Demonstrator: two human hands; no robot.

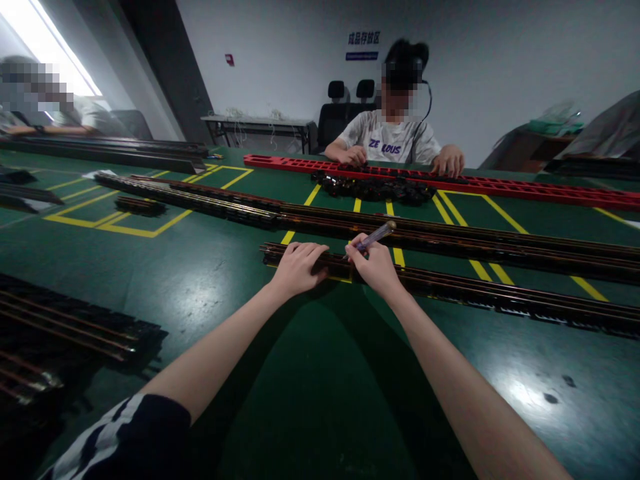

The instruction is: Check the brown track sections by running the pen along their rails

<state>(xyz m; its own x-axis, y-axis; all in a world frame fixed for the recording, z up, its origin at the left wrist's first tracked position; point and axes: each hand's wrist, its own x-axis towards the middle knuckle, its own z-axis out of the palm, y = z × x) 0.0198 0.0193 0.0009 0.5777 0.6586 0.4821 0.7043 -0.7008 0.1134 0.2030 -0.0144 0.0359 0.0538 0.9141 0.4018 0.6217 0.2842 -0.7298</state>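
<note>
A long black strip (450, 283) with copper-coloured lines along it lies across the green table in front of me. My left hand (299, 270) grips the strip near its left end, thumb on the near side and fingers over the top. In my right hand (375, 267) is a screwdriver (374, 237) with a translucent purplish handle, held like a pen. Its handle slants up to the right and its tip points down at the strip, just right of my left hand. Whether the tip touches the strip I cannot make out.
More long strips (320, 223) lie just beyond, with a short piece (140, 205) at left. Stacked strips (70, 320) fill the near left. Across the table (210, 287), a person's hands rest on a red rack (525, 189), beside a dark parts heap (375, 187). Another person sits far left.
</note>
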